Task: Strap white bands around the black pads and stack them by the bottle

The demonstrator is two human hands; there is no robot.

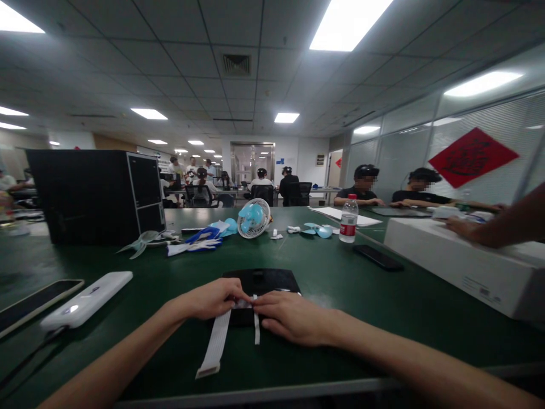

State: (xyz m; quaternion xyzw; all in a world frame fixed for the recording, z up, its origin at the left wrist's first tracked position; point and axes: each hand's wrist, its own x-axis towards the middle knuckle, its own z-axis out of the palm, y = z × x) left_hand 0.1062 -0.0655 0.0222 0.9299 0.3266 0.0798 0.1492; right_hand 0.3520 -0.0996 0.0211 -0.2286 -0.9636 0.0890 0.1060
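A glossy black panel (272, 278) lies on the green table in front of me. A wide white ribbon cable (218, 341) runs from it toward me and ends in a connector. Beside the cable, a narrow white strip (256, 329) hangs over the panel's near edge. My left hand (215, 298) rests over the panel by the cable's upper end, fingers curled together; whatever they pinch is hidden. My right hand (293, 317) lies with its fingers stretched out, fingertips touching the top of the narrow strip, thumb apart.
A small fan (254, 218), blue-white gloves (196, 241) and loose blue blades (317, 230) sit farther back. A bottle (348, 220) and phone (378, 257) stand right, near a white box (464, 261) with another person's hand. Left are a white power bank (89, 298) and black computer case (85, 196).
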